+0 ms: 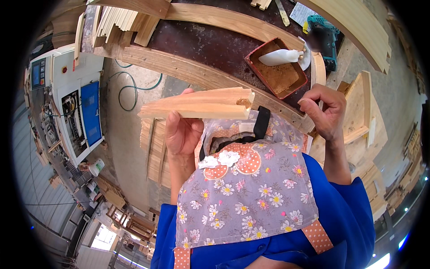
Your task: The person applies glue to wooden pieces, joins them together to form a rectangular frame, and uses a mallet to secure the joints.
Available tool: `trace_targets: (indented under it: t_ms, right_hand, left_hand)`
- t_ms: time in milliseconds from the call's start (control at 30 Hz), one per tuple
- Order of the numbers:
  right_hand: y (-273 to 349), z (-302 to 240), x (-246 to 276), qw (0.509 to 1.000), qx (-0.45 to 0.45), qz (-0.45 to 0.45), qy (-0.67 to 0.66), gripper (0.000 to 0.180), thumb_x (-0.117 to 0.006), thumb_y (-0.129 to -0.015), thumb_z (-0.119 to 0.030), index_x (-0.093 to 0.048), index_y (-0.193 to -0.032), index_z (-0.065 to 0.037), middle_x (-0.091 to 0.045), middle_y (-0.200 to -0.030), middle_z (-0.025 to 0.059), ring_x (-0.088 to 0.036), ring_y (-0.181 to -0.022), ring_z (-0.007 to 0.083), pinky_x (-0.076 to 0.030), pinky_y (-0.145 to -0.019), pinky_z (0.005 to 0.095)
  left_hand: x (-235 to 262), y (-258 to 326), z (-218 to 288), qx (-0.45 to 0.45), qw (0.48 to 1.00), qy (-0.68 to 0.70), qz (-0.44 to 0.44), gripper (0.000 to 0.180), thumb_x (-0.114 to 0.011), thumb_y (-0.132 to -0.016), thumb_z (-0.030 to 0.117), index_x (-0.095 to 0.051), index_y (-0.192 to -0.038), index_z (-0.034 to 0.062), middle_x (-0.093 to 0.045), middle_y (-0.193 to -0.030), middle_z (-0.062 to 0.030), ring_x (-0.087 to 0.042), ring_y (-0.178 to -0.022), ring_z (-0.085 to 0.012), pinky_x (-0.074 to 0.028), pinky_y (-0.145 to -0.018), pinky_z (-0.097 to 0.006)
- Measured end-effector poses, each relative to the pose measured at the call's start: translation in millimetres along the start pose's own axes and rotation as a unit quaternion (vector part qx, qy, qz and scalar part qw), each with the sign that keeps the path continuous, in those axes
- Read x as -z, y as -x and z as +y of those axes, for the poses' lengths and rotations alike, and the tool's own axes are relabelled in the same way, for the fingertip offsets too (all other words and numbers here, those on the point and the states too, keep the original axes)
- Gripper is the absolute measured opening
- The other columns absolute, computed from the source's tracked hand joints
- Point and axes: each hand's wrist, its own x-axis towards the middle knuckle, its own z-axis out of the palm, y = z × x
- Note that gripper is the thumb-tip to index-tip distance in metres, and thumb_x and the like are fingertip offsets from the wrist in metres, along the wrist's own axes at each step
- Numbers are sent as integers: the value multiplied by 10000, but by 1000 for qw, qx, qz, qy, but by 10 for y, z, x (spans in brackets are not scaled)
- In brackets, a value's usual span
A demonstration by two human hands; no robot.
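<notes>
My left hand [182, 134] is closed round a tapered length of pale wood [197, 103], held roughly level in front of my apron. The wood's wider right end is notched, and a brown patch shows there. To the right, apart from the wood, my right hand [326, 112] is raised with its fingers curled in and the thumb against them; whatever it may hold is too small to make out. Just beyond that hand, a red-rimmed box [267, 86] with brown dust inside sits on the dark workbench [201, 40]. A white squeeze bottle [280, 57] lies across the box.
A teal power tool [329, 45] lies at the bench's far right, near a curved wooden strip [233, 24]. Wooden strips [116, 22] are stacked far left. A blue-and-white machine [67, 103] stands left, with a green hose [134, 92] on the floor. Wooden panels [159, 152] lie below the bench.
</notes>
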Motion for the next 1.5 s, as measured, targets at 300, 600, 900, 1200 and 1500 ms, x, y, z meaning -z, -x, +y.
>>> trace_targets:
  t_ms: [300,600,900,1200,1500]
  right_hand:
    - [-14,8,-15,1000,-1,2,4,112,-729,-764,-92,-660,-726,-12,-592,-631,-12,-460,-547,28,-331,-470,194]
    - [-27,-1,-12,1000,11,7,23,110,-726,-768,-87,-661,-731,-7,-606,-633,6,-486,-549,36,-367,-485,194]
    - [-66,50,-127,997,3,60,52,92,-709,-781,-90,-673,-831,-21,-636,-721,45,-571,-591,109,-424,-524,234]
    - [-337,-123,-236,889,58,-110,441,113,-603,-793,-126,-680,-811,-45,-657,-801,123,-653,-759,290,-506,-626,361]
    - [-539,-168,-389,852,72,-169,491,116,-582,-725,-47,-694,-706,-23,-659,-705,177,-677,-699,314,-527,-595,390]
  left_hand:
    - [19,-21,4,-2,999,27,24,541,-596,-917,265,-403,-1366,32,-493,-1363,-84,-514,-1178,-149,-521,-701,-255]
    - [-34,-40,33,1,1000,20,15,518,-604,-911,273,-431,-1350,58,-483,-1377,-77,-512,-1186,-151,-513,-698,-245]
    - [-45,-35,17,4,1000,12,11,540,-618,-902,265,-418,-1356,52,-473,-1385,-84,-519,-1180,-158,-519,-700,-254]
    - [-14,-33,4,13,1000,3,0,529,-610,-908,254,-413,-1365,76,-451,-1406,-85,-532,-1163,-160,-523,-716,-267]
    - [11,-29,1,13,1000,10,-17,514,-601,-911,240,-419,-1361,70,-460,-1398,-89,-533,-1164,-165,-531,-723,-288]
